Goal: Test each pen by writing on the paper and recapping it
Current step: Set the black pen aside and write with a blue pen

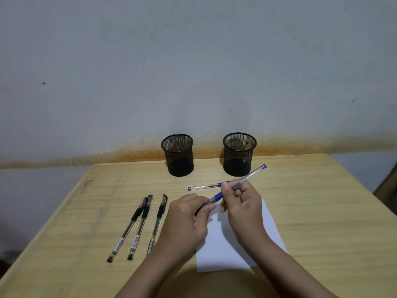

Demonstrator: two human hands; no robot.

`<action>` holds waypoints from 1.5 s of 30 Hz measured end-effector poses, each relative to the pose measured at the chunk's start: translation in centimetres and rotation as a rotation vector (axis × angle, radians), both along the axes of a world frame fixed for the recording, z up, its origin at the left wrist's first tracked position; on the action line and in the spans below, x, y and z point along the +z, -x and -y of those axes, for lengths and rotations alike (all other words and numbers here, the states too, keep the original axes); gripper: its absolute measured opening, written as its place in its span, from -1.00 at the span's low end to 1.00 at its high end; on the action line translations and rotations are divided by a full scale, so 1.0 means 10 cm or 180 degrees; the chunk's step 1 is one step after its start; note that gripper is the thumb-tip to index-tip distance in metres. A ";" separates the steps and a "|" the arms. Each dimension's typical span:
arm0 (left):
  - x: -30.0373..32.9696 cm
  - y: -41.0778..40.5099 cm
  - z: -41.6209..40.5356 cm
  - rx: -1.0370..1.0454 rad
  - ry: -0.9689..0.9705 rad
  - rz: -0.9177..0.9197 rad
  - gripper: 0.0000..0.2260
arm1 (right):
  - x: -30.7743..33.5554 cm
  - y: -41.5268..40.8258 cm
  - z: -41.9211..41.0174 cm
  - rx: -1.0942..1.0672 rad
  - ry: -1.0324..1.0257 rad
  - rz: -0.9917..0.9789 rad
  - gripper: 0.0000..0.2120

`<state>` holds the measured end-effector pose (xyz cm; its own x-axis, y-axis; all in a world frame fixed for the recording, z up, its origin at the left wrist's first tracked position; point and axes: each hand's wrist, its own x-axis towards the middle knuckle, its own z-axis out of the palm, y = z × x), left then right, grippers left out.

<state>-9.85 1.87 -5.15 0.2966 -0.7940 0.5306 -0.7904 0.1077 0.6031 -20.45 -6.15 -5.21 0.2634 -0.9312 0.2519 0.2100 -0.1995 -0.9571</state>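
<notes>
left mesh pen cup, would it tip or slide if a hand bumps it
The left mesh pen cup looks empty and made of thin wire mesh, so it is probably light and would likely slide on the smooth wooden table. Its height exceeds its base width, so a bump near the rim might tip it.

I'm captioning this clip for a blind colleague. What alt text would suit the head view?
Over a white sheet of paper on a wooden table, the right hand holds a blue pen by its barrel while the left hand pinches its cap end. Three black pens lie to the left, another blue pen behind, and two empty mesh cups by the wall.
</notes>
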 end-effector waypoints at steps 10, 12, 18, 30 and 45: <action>-0.06 -0.38 0.03 0.0951 -0.0580 0.0068 -0.78 | -0.02 0.14 0.28 -0.0367 0.0424 0.0093 -0.84; -0.16 -0.38 0.00 0.1112 -0.0716 0.0411 -0.74 | -0.07 0.11 0.27 -0.0167 0.0435 -0.0088 -0.86; -0.25 -0.40 -0.02 0.1339 -0.1069 0.0641 -0.89 | -0.19 0.12 0.27 -0.0115 0.0104 -0.0343 -0.88; -0.36 -0.38 -0.02 0.1311 -0.1072 0.1038 -0.77 | -0.27 0.07 0.16 0.0026 -0.0052 -0.0467 -0.93; -0.43 0.23 -0.07 -0.0925 -0.2131 0.1362 -0.35 | -0.25 0.07 0.40 0.0200 -0.0861 -0.0428 -0.84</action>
